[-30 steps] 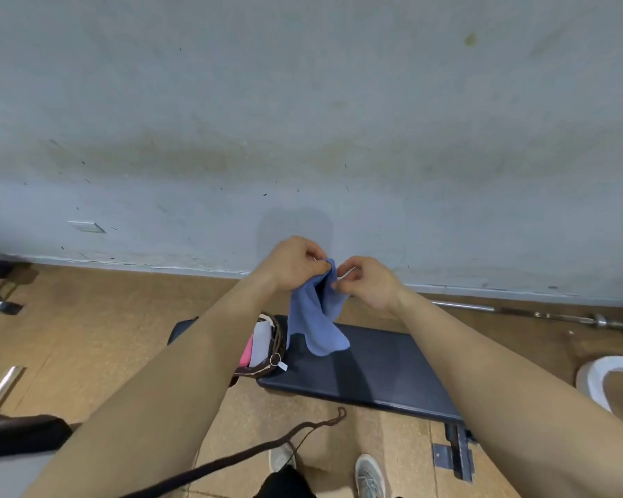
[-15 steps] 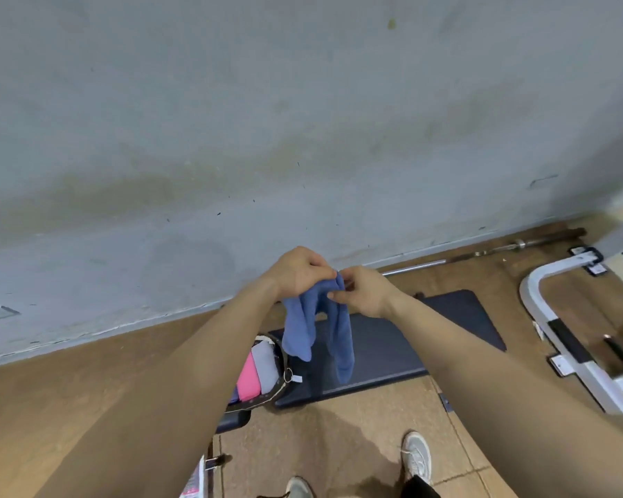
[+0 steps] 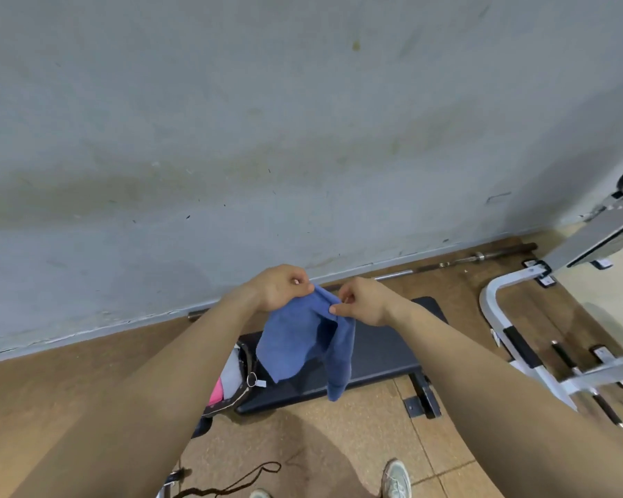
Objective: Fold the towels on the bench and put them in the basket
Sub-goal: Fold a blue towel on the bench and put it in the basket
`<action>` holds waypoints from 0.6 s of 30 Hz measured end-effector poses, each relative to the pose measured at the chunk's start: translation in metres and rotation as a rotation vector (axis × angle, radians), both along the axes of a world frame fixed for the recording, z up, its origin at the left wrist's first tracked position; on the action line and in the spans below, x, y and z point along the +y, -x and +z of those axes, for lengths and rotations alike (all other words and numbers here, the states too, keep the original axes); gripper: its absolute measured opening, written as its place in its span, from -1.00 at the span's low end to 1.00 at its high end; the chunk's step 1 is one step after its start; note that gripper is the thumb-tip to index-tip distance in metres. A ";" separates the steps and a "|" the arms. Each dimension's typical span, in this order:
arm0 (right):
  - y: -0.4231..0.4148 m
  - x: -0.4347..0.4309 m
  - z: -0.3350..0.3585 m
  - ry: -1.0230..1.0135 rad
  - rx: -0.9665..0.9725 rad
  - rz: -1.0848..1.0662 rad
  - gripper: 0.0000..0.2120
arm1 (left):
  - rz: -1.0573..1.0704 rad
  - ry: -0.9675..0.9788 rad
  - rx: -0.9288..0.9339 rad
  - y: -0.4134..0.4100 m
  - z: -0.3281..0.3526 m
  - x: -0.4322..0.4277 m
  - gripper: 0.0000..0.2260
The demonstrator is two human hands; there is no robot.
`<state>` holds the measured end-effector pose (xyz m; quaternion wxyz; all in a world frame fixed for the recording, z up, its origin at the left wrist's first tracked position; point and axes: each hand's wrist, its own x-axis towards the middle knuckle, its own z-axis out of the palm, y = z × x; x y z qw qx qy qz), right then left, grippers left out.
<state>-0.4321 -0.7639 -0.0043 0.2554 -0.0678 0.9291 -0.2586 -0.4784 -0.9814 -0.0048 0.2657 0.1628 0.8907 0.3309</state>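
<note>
Blue towel: hung above my bench.
My left hand: pinched its top edge.
My right hand: pinched likewise.

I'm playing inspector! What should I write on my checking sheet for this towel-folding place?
Surface: dark padded bench, standing on a brown floor.
Job's things: blue towel held up over the bench, hanging loosely doubled; basket at the bench's end by the left arm, with a pink towel and a pale towel inside.
Clutter: barbell lying on the floor along the wall.
Hands: left hand and right hand each pinch the blue towel's top edge.
Cables: dark cord on the floor near the shoe.
Surroundings: stained grey wall; white metal frame to the right.
</note>
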 end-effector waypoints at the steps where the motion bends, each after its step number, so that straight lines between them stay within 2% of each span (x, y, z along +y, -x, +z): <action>1: -0.002 0.006 -0.002 -0.005 -0.002 0.006 -0.62 | 0.009 0.016 0.021 0.000 -0.004 0.005 -0.81; 5: -0.005 0.040 -0.009 -0.022 0.007 0.039 -0.57 | 0.057 0.041 -0.018 -0.006 -0.012 0.025 -0.76; 9: -0.004 0.075 -0.011 -0.056 0.040 0.006 -0.58 | 0.036 0.041 -0.121 -0.012 -0.012 0.043 -0.45; 11: -0.004 0.092 -0.011 -0.038 0.080 -0.047 -0.62 | 0.031 0.076 -0.136 -0.017 -0.016 0.046 -0.54; 15: -0.008 0.123 -0.009 -0.059 0.128 -0.111 -0.63 | -0.072 0.295 -0.043 -0.024 -0.032 0.031 -0.63; 18: -0.018 0.145 -0.013 -0.145 0.085 -0.058 -0.52 | -0.027 0.252 -0.093 -0.030 -0.043 0.016 -0.76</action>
